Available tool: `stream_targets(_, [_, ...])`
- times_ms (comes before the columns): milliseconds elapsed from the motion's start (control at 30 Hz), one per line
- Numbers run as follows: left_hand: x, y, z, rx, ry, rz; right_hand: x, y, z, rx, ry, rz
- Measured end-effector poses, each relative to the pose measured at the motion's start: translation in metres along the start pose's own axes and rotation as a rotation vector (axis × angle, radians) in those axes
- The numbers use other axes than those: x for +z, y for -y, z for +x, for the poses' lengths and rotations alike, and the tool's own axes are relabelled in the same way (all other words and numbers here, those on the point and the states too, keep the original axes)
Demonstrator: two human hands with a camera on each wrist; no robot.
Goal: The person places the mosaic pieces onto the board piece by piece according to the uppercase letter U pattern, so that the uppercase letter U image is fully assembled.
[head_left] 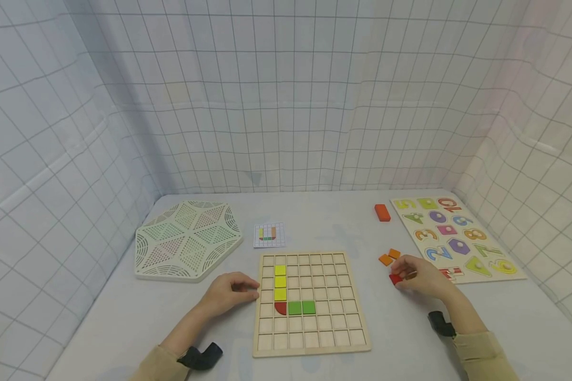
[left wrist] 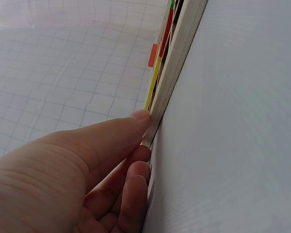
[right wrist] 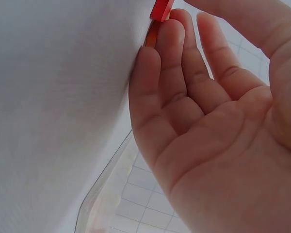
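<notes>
At the lower left of the wooden grid board (head_left: pixel 312 352), my left hand (head_left: pixel 230 292) touches its left edge with thumb and fingertips. In the left wrist view the thumb (left wrist: pixel 106 138) meets the board's rim, and the other fingers bend loosely beside it. The board carries a column of yellow squares (head_left: pixel 280 282), a dark red quarter-circle (head_left: pixel 280 307) below them and two green squares (head_left: pixel 302 307) to its right. Right of the board, my right hand (head_left: pixel 421 276) pinches a small red piece (head_left: pixel 394 278) close to the tabletop. Fingers partly hide that piece.
Two orange tiles (head_left: pixel 390 257) lie just beyond the right hand. Behind the board is a small pattern card (head_left: pixel 269 242). A hexagonal patterned board (head_left: pixel 188 233) sits at left, a number-and-shape puzzle (head_left: pixel 457 233) at right, and an orange-red block (head_left: pixel 382 212) beside that puzzle.
</notes>
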State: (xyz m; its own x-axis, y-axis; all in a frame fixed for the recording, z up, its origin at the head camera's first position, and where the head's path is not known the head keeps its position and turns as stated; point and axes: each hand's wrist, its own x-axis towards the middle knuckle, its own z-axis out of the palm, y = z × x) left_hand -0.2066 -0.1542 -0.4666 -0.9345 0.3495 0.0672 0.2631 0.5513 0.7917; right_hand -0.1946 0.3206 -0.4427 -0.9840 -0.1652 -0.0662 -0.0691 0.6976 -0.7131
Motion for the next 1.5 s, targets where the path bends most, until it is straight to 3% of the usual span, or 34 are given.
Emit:
stream_targets(833, [0.0000, -0.0001, 0.0005, 0.001, 0.002, -0.002, -0.0008, 0.0020, 0.0002, -0.030, -0.013, -0.066])
stream_targets(1500, [-0.0014, 0.0003, -0.0003, 0.009, 0.005, -0.011, 0.0024, 0.0024, -0.0002, -0.002, 0.005, -0.075])
